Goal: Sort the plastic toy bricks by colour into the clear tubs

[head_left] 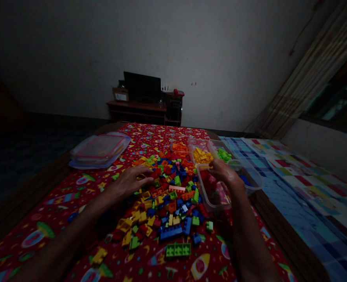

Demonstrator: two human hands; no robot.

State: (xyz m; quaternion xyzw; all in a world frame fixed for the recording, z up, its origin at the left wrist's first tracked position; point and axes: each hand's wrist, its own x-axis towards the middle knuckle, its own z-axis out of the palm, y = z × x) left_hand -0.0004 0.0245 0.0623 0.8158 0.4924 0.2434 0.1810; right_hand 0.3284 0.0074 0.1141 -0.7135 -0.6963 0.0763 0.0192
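Note:
A heap of small plastic building bricks (164, 196) in red, blue, yellow, green and orange lies on a red patterned cloth (58, 207). My left hand (130, 181) rests on the heap's left side, fingers bent over the bricks as if pinching; what they hold is hidden. My right hand (223, 170) hovers over a clear plastic box (213, 194) with red bricks in it, fingers curled downward. Further back stand clear boxes with yellow bricks (202, 156), green bricks (224, 155) and orange bricks (179, 147).
A stack of clear lids (99, 149) lies at the back left of the cloth. A blue checked mat (308, 219) runs along the right. Against the far wall stands a low wooden desk (141, 109) with a dark screen (142, 87). The room is dim.

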